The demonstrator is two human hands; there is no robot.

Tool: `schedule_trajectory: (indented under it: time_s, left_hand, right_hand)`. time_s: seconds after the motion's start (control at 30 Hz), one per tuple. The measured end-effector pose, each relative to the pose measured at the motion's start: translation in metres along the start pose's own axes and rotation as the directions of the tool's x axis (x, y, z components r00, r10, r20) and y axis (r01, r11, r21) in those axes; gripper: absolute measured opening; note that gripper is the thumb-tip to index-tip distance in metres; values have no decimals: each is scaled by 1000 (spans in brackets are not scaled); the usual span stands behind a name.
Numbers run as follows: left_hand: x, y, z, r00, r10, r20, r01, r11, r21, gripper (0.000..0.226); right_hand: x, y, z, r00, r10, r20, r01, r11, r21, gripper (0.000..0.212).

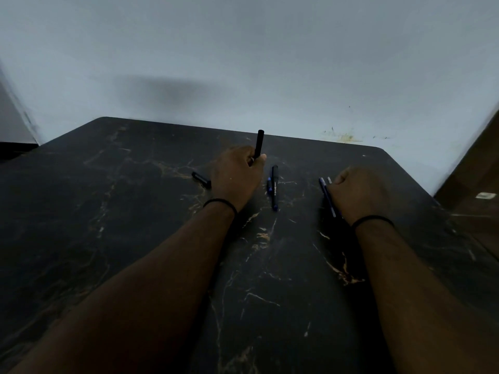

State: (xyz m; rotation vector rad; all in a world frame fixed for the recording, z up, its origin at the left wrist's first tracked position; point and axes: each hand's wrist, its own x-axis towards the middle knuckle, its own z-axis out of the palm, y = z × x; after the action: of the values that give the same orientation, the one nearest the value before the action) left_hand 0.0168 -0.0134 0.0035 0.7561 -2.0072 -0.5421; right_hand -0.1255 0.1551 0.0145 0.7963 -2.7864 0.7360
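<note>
My left hand [236,175] grips a black pen [259,143] that stands upright out of my fist, above the dark marble table [135,238]. My right hand [356,194] rests on the table with its fingers curled; whether it holds anything is hidden. A blue pen [327,197] lies right against its left side, partly under it, with a small pale tip [329,180] beside it. Between my hands lie a black-and-blue pen [275,187] and a short blue cap [269,186]. A black cap or short pen [201,180] lies left of my left hand.
The table's far edge meets a pale wall [243,63] with yellowish stains [343,136] at the right. A brown wooden surface [475,171] stands past the table's right edge. Both wrists wear thin black bands.
</note>
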Motion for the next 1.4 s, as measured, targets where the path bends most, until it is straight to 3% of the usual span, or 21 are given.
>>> schedule_trajectory:
  time_s: [0.17,0.37,0.57,0.77,1.0,1.1,1.2,1.23,1.3,1.4]
  left_hand:
    - [0,0,1,1000,2,-13,-2,1000,-5,46]
    - [0,1,-1,1000,-13,7,13,1000,10,45]
    - [-1,3,-1,1000,-17,3,17,1000,13,47]
    - [-1,2,0,1000,-10,-5,10,1000,-3,48]
    - [-1,2,1,1000,3,-5,-3,1000,-7,45]
    - [-1,0,1,1000,8,-8,-8,1000,-2,48]
    - [-2,0,0,1000,18,-2,-18,1000,5,45]
    - [-2,0,0,1000,18,9,-18,1000,13,41]
    - [-2,0,1,1000,15,14,-15,1000,27,37]
    - [-1,0,1,1000,23,-12,-22,999,40,39]
  right_hand:
    - [0,0,1,1000,23,-2,-23,999,41,16]
    - [0,-1,11,1000,-28,8,27,993,114,33]
    - [-3,-9,11,999,-50,17,51,997,-65,43]
    - [-11,-21,12,992,-52,112,54,998,-17,33]
    - [-28,-45,10,964,-188,190,208,974,-88,32]
    - [-27,-54,8,966,-236,104,239,971,-18,32]
    - [-28,-56,5,956,-255,-142,274,952,135,16]
    - [-30,-56,5,935,-276,-220,320,927,195,10]
    - [-36,-56,5,868,-354,-348,453,852,262,21]
    - [-39,-57,7,767,-501,-402,626,722,295,32]
